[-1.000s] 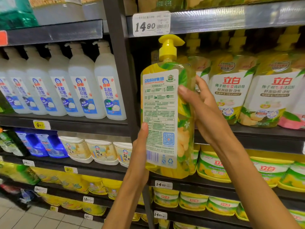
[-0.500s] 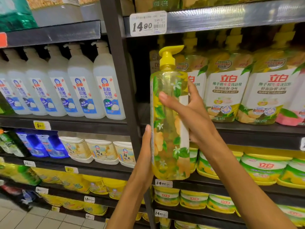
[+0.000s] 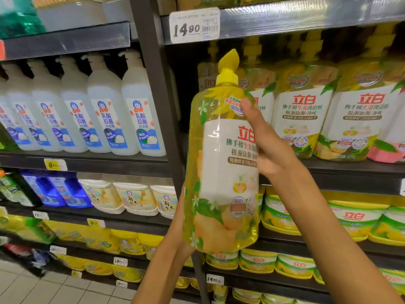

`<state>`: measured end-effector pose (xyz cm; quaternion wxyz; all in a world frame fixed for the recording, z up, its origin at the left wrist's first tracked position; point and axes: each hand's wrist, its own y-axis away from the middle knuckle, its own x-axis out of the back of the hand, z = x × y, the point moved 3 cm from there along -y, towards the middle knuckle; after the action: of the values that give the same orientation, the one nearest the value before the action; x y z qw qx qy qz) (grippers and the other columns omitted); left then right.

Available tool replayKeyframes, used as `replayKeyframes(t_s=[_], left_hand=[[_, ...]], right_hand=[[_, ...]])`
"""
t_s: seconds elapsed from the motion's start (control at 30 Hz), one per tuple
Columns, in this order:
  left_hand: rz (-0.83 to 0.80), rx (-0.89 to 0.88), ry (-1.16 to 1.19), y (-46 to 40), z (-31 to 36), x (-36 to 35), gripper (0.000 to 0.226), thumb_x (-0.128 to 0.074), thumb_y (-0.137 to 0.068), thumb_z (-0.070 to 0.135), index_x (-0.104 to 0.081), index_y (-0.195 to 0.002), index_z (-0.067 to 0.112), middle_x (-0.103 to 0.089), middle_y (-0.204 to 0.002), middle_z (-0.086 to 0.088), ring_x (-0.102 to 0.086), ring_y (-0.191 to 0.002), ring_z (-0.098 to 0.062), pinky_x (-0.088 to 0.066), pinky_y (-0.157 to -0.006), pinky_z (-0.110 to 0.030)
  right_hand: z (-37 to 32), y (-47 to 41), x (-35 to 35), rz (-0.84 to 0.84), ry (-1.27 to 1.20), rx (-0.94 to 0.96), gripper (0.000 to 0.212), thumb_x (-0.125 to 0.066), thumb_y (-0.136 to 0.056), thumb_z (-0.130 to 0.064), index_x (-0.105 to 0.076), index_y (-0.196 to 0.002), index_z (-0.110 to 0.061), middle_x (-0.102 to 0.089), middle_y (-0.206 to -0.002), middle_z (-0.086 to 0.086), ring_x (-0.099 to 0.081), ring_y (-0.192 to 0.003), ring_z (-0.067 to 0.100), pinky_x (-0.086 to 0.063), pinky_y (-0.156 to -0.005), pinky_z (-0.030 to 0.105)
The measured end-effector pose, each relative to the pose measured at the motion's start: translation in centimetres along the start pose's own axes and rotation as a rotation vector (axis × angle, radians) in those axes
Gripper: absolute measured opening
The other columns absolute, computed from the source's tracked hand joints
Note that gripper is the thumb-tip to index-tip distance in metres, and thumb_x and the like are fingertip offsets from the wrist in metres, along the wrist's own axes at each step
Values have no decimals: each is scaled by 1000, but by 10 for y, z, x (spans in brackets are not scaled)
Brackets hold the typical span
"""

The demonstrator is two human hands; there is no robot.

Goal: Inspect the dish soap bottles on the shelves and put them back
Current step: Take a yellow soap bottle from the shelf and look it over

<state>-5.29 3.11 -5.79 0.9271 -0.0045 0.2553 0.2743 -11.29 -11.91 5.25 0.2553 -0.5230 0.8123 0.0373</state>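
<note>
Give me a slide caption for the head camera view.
Both hands, left hand low and right hand high, hold a yellow dish soap bottle front-label out before stocked shelves.

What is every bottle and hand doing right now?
Yellow bottle: off the shelf, held up in the air, tilted a little, front label facing the camera, pump on.
Left hand: under the yellow bottle's bottom, supporting it.
Right hand: gripping the yellow bottle's upper side.
White bottles: standing upright in a row on the left shelf.
Matching yellow bottles: standing upright on the right shelf.
</note>
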Motion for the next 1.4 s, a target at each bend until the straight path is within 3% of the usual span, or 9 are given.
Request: replayKeyframes(t_s=[0.1,0.27,0.57,0.7,0.8,0.97,1.07,1.2,1.4], left_hand=[[-135,-106,0,13,27,-7,72,-49,-79,70,-63,-126,18,-63,-127,-14,-60,-118,-31,-53,-92,-41],[-11,-192,-185,14,30,-16,58,-65,-75,50,-63,-123,17,-70,-116,-11,-68,-106,-26,-58,-79,-31],[-178,-163,131,30,44,-30,45,-55,-82,49,-72,-113,21,-70,-117,-7,-67,-108,-21,-57,-79,-31],[-343,-148,161,43,58,-39,50,-74,-74,44,-70,-116,17,-68,-120,-8,-65,-111,-23,-56,-84,-38],[-409,-119,166,47,68,-45,49,-69,-79,44,-67,-120,16,-65,-124,-11,-62,-115,-27,-52,-92,-47],[-434,-67,219,48,73,-46,46,-57,-86,45,-68,-118,14,-65,-124,-12,-62,-115,-28,-52,-93,-48],[-481,-44,261,46,67,-45,45,-63,-85,39,-67,-120,12,-66,-123,-11,-62,-115,-26,-49,-97,-44],[-339,-66,259,31,50,-42,44,-72,-77,40,-72,-113,15,-69,-118,-10,-66,-109,-24,-55,-88,-39],[-71,-164,-80,17,32,-19,60,-81,-64,50,-70,-114,19,-70,-115,-10,-69,-103,-24,-58,-73,-32]], right_hand=[[-7,4,-1,92,48,35,54,-75,-78,-37,-63,-123,-9,-75,-101,13,-74,-91,25,-59,-68,33],[-9,-2,-4,129,115,2,40,-68,-89,-28,-63,-122,-8,-77,-97,9,-74,-89,21,-59,-66,29],[-3,-5,-10,104,84,-114,36,-57,-96,-28,-60,-128,-12,-71,-115,13,-69,-106,27,-56,-90,41],[-5,-5,-10,119,74,-165,32,-49,-100,-25,-59,-125,-7,-75,-99,4,-72,-85,6,-55,-53,16],[-6,-9,-8,179,167,-198,38,-46,-102,-26,-54,-131,-3,-65,-125,15,-65,-113,22,-54,-55,19],[-3,-10,-12,141,54,-295,27,-44,-103,-23,-61,-101,-3,-72,-64,4,-68,-48,12,-48,-36,19],[-4,-13,-14,111,102,-208,32,-48,-101,-25,-58,-124,-5,-73,-78,0,-70,-57,7,-52,-45,17],[-9,-15,-16,91,139,-109,30,-57,-97,-29,-65,-118,-9,-72,-112,16,-69,-105,30,-54,-94,45],[-9,-11,-7,58,296,19,68,-59,-90,-39,-32,-148,-14,-64,-128,15,-66,-112,28,-52,-97,48]])
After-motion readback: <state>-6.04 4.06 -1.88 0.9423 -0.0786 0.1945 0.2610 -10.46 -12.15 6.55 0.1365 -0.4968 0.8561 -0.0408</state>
